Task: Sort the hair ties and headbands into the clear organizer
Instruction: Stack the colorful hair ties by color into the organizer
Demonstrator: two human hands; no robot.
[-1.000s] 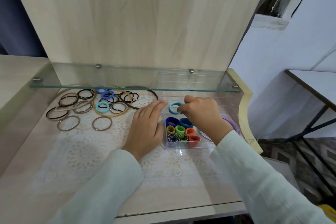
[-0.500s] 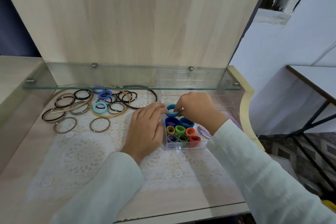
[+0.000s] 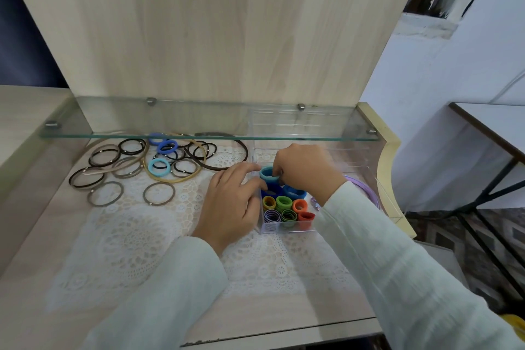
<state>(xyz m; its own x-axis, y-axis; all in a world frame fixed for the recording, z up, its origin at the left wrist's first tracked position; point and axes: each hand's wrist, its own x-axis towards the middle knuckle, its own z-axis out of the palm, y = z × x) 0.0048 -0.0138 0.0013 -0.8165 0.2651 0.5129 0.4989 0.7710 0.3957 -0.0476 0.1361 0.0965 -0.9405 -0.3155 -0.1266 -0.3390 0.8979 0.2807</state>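
Over organizer (image 3: 287,228), right hand (image 3: 306,168) pinches tie (image 3: 266,176), hole upward.

worktop (image 3: 42,278) – pale matt woodgrain, white lace cloth (image 3: 127,236) over it; shelf (image 3: 199,128) glossy glass, metal pegs; organizer (image 3: 287,227) clear shiny plastic – hair ties (image 3: 284,203) fuzzy fabric

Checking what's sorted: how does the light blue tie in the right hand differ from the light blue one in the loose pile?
The held tie is pinched by the right hand, on edge over the clear organizer; the pile tie lies flat on the lace mat, untouched. Both are thick, light blue rings.
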